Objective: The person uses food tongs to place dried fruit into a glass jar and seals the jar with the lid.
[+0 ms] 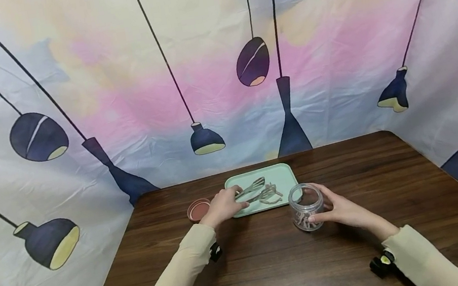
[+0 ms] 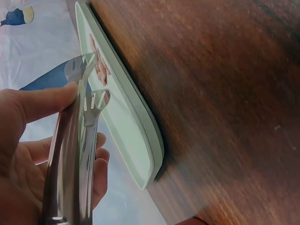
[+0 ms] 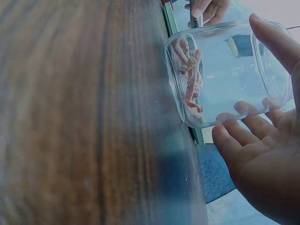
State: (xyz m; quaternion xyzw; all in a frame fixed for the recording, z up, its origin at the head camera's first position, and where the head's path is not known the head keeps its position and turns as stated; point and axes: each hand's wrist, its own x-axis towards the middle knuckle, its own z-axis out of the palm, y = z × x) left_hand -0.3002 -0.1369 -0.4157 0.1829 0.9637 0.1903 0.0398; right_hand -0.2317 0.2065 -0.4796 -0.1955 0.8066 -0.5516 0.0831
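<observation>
My left hand holds a pair of metal tongs between thumb and fingers, over the left part of a mint-green tray. The slotted tips of the tongs reach toward several brownish-pink, dried-looking strips on the tray; in the left wrist view the two tips stand apart. My right hand grips a clear, lidless jar from its right side, thumb on one side and fingers on the other. Inside, a small heap of similar strips lies at the bottom. The jar stands upright at the tray's front right corner.
A reddish-brown round lid lies on the dark wooden table, left of the tray and close behind my left hand. Behind the table hangs a pastel cloth printed with dark lamps.
</observation>
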